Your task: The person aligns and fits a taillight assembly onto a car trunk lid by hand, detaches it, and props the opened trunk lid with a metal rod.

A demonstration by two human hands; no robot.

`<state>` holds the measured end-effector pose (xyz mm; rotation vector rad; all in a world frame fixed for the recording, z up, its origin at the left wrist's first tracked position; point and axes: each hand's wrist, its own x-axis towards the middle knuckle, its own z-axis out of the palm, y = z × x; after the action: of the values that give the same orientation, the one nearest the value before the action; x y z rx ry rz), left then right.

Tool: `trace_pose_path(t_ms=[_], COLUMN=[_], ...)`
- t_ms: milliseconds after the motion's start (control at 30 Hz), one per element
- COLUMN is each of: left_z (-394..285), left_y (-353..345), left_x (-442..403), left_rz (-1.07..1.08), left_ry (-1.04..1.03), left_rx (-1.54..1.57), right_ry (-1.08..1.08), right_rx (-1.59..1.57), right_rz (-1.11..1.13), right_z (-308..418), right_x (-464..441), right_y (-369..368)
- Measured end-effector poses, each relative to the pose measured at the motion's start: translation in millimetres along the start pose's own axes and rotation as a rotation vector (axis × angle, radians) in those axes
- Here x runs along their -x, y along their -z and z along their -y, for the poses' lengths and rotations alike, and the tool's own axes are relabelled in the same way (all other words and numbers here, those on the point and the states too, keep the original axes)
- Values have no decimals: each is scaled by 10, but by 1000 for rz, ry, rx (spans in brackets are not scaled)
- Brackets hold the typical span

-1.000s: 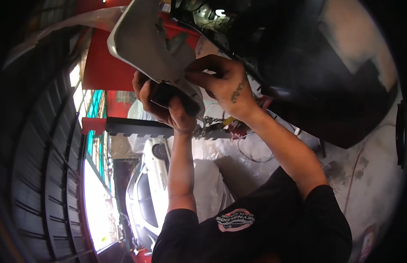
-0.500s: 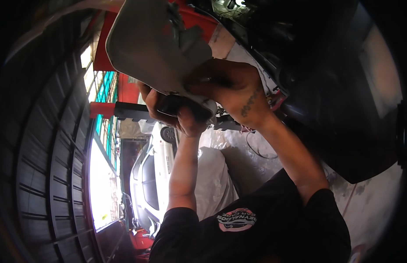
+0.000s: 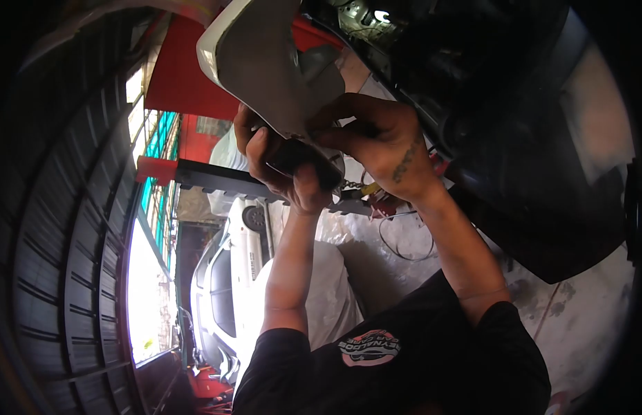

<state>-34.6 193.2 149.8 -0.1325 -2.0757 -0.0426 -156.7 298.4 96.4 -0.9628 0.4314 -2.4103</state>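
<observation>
A grey curved panel with a pale outer edge [image 3: 255, 66] rises in front of me; it looks like a car body part. My left hand [image 3: 290, 173] is wrapped around a dark, block-like object [image 3: 300, 160] at the panel's lower end, thumb across its near side. I cannot make out what that object is. Beside it, my right hand [image 3: 386, 138] has thumb and fingers bent together at the panel's lower right edge. Its fingertips are in shadow, and they seem to pinch that edge.
A black car body part [image 3: 542, 207] fills the right side. Behind my hands runs a dark bar with a red end [image 3: 210, 176]. A white car [image 3: 231, 277] stands lower left, near a covered grey shape [image 3: 328, 283]. A thin cable loop [image 3: 407, 238] lies on the floor.
The panel and both hands have shifted slightly right in view, and the panel appears more edge-on. The background has moved a little left. Both hands keep their hold.
</observation>
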Motion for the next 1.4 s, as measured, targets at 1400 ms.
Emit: trace_pose_path(t_ms=[1400], left_z=[11], left_y=[-64], left_x=[9], left_rz=[-14], left_ry=[13], left_rx=[107], right_ry=[43], right_rx=[242], right_rz=[-157], right_z=[149], right_x=[202], right_y=[3])
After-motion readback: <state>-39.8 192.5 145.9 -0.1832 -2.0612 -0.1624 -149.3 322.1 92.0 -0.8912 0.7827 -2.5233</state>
